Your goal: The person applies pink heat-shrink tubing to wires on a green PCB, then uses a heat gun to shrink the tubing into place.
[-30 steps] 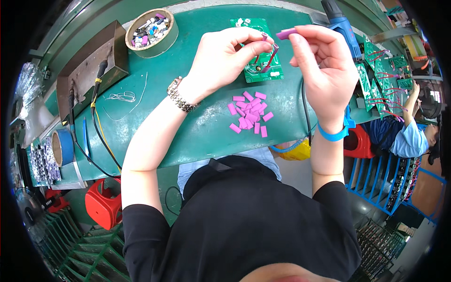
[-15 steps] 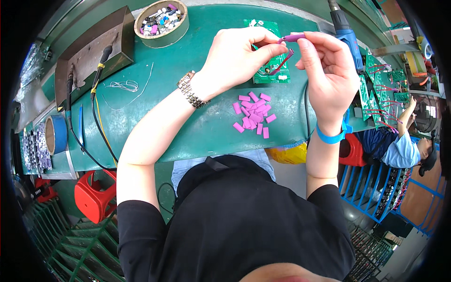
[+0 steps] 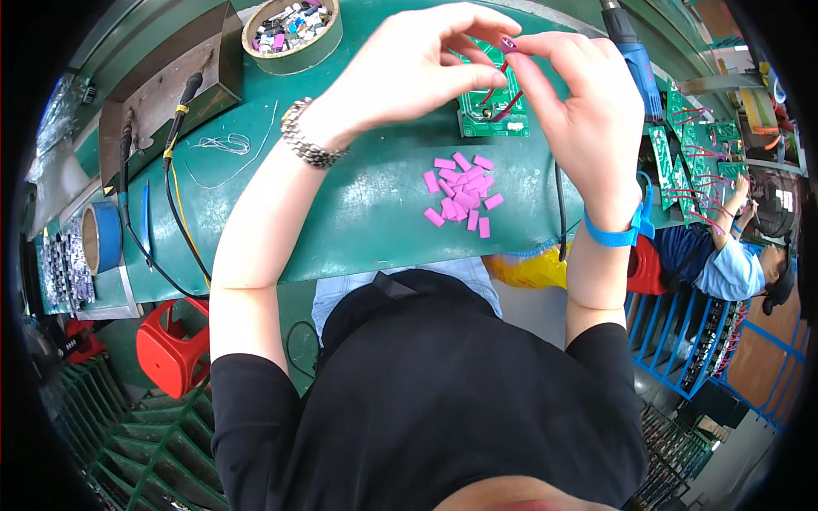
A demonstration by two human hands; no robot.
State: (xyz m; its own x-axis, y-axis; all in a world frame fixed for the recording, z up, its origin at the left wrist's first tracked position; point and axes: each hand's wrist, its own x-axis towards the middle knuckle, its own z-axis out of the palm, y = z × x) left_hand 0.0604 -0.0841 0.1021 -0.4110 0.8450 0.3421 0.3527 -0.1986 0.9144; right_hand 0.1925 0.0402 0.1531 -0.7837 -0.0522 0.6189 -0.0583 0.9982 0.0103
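Observation:
A green circuit board (image 3: 475, 126) with red wires (image 3: 511, 106) rising from it lies on the bench beyond my hands. My right hand (image 3: 584, 102) is closed, thumb and forefinger pinching a small purple sleeve (image 3: 509, 43) that sits at the upper end of one red wire. To the left of that wire is my left hand (image 3: 417, 72), its thumb and fingers apart and nothing seen between them; the thumb tip is close to the wire. Nearer to me, several loose purple sleeves (image 3: 463, 200) lie in a small pile on the green bench.
A round tub (image 3: 298, 58) of mixed small parts stands at the back left, beside a metal tray (image 3: 162, 111) with a soldering iron (image 3: 181, 115). Thin wire (image 3: 226, 143) lies nearby. A blue heat gun (image 3: 637, 72) and more boards (image 3: 673, 166) are right. A co-worker (image 3: 728, 264) sits at far right.
My left thumb and fingers have parted and come off the wire end. The purple sleeve, pinched by my right hand, has swung from lying sideways to pointing upward, slightly farther away.

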